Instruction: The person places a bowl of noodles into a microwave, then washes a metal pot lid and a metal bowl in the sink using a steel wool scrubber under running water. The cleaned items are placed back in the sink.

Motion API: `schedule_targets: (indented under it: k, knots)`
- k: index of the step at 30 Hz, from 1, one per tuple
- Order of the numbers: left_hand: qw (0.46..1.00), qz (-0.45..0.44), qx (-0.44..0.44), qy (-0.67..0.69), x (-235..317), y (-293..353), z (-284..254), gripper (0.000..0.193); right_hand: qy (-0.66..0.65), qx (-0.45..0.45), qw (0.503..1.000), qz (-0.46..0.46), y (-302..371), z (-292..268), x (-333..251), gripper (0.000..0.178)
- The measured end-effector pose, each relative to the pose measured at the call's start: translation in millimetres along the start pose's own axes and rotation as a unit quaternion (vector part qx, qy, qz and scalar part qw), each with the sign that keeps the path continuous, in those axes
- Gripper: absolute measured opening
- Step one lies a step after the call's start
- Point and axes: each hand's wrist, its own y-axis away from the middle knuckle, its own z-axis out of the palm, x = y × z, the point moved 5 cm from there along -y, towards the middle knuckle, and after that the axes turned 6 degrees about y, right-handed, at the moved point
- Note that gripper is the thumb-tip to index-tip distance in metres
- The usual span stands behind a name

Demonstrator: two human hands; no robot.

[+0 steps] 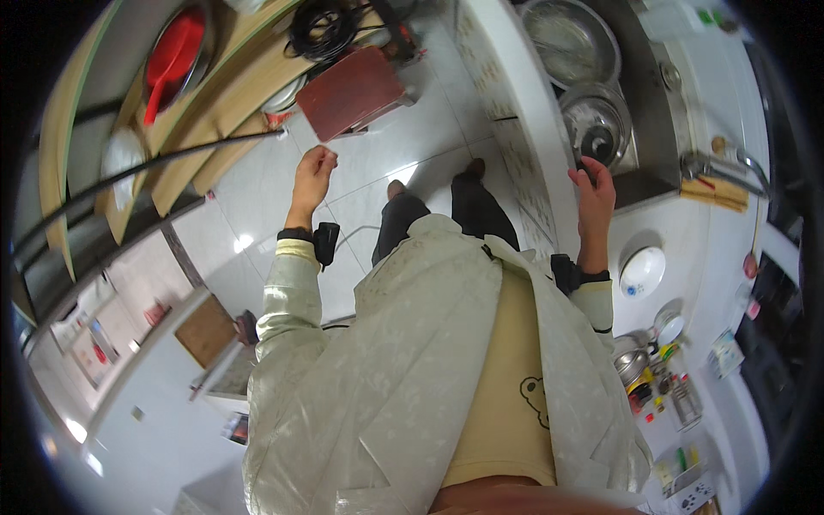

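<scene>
My left hand (314, 175) hangs over the floor with its fingers curled together, and nothing shows in it. A reddish-brown stool (354, 91) stands just beyond it. On the right, my right hand (595, 196) is at the near rim of a round metal pan (610, 104) in the sink. Its fingers close on a short black handle (585, 172). Whether this handle belongs to the pan or to the dark round object (596, 142) inside it I cannot tell. A larger metal basin (573, 39) lies behind the pan.
A faucet (725, 167) and a wooden board (714, 194) are right of the sink (650, 172). A white plate (642, 273) lies on the counter, with bottles and jars (652, 382) nearer me. Wooden shelves (227, 90) at left hold a red scoop (174, 57).
</scene>
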Motion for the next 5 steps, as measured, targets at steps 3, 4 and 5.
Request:
schedule_targets:
  k: [3, 4, 5]
  knots:
    - [0.995, -0.069, 0.065, 0.034, -80, 59, -50, 0.02, 0.03, -0.063, 0.997, -0.03, 6, 47, -16, 0.028]
    - [0.991, -0.087, 0.094, 0.047, -104, 80, -65, 0.02, 0.039, -0.083, 0.995, -0.038, 9, 66, -22, 0.028]
    - [0.984, -0.112, 0.123, 0.061, -129, 102, -82, 0.02, 0.046, -0.102, 0.992, -0.055, 13, 90, -28, 0.028]
